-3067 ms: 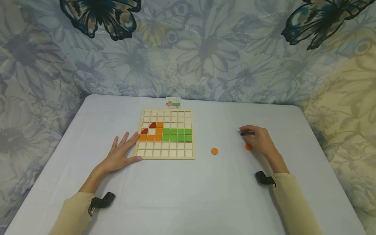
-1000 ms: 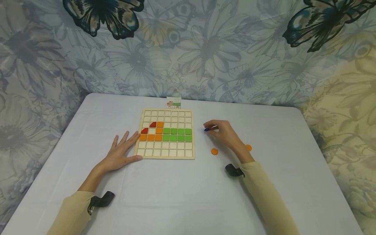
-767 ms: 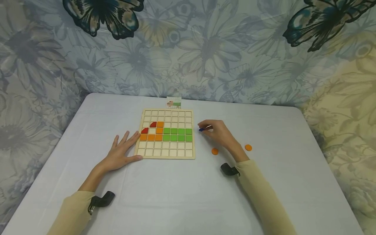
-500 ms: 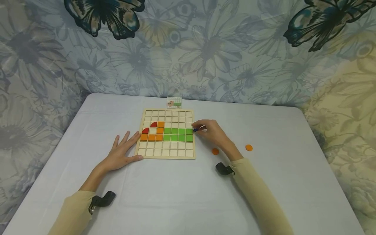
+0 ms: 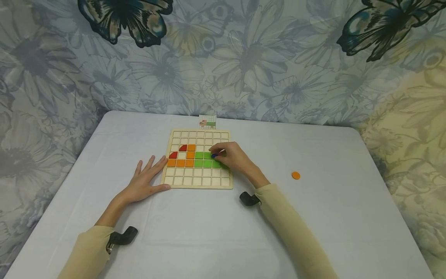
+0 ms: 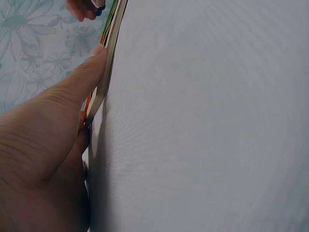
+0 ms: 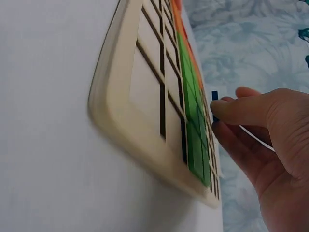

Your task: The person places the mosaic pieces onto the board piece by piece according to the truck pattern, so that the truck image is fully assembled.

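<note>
In the head view a wooden grid board (image 5: 196, 181) lies on the table, with red, orange and green tiles set in its cells. Above its green tiles (image 5: 203, 159), my right hand (image 5: 232, 155) pinches a small dark blue tile (image 5: 214, 155) between thumb and fingers. The right wrist view shows the blue tile (image 7: 215, 104) edge-on, apart from the board; its full outline is hidden. My left hand (image 5: 143, 183) lies spread at the board's left side, thumb and fingertips touching the frame. In the left wrist view the thumb (image 6: 79, 79) rests against the board's edge.
A small picture card (image 5: 207, 122) stands behind the board. One round orange piece (image 5: 295, 175) lies on the white table (image 5: 195, 232) to the right. A flowered cloth (image 5: 251, 62) backs the table.
My right hand has carried the blue tile leftward from the table's right side to over the board. Its forearm now hides the nearer orange round piece. The left hand has stayed in place.
</note>
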Available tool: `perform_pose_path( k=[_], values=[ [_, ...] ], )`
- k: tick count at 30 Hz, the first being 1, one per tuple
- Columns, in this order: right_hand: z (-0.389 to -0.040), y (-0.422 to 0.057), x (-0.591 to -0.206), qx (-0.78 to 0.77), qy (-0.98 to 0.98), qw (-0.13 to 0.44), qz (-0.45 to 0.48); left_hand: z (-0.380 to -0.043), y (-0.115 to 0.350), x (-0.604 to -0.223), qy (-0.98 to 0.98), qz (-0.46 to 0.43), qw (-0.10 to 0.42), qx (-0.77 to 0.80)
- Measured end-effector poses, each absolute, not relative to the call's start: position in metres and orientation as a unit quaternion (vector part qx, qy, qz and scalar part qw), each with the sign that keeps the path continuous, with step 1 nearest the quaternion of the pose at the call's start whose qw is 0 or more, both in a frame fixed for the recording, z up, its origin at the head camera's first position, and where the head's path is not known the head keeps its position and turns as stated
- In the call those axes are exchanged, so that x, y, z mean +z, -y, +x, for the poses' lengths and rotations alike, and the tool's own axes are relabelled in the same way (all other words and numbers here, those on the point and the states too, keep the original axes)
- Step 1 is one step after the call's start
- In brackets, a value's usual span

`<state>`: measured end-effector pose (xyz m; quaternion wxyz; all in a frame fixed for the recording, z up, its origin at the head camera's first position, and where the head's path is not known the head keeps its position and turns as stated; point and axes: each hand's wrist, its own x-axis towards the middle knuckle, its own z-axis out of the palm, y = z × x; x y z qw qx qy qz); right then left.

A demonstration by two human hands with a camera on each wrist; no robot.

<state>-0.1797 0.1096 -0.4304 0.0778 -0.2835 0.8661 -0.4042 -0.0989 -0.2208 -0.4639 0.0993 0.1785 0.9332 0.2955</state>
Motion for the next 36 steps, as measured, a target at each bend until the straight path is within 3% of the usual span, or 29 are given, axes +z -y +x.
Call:
perform_pose_path(
  k=[24, 36],
  values=[
    [-0.193, -0.048, -0.43, -0.42, -0.852, 0.088, -0.3, -0.1, 0.218, -0.462, -0.935, 0.176, 0.102, 0.292],
    [-0.19, -0.016, -0.433, -0.325, -0.881, 0.076, -0.335, -0.098, 0.22, -0.463, -0.932, 0.182, 0.103, 0.296]
  ],
)
